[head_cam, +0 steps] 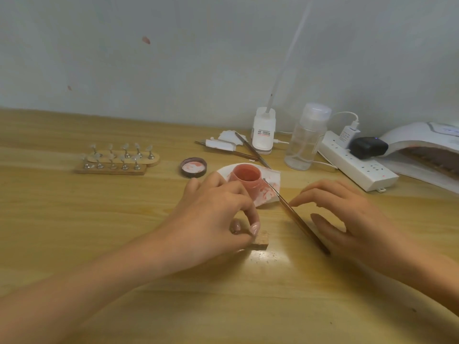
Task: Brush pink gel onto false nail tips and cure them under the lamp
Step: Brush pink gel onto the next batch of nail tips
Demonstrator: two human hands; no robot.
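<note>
Light, thin and apt to roll, the slim metal-handled gel brush [295, 217], lying on the wooden table [99, 232] beside the open pink gel jar [247, 178], seems best pinched mid-handle by the right hand [352, 214], its grip arched wide over it, while the left hand [213, 212] pinches a small cork block [262, 240].

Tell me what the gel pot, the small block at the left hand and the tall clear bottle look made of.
The gel pot: likely plastic, pink, slightly translucent, smooth wall. The block: looks like cork or raw wood, tan, speckled, matte cut end. The tall bottle: probably clear plastic, see-through wall, frosted cap; glass not ruled out.
</note>
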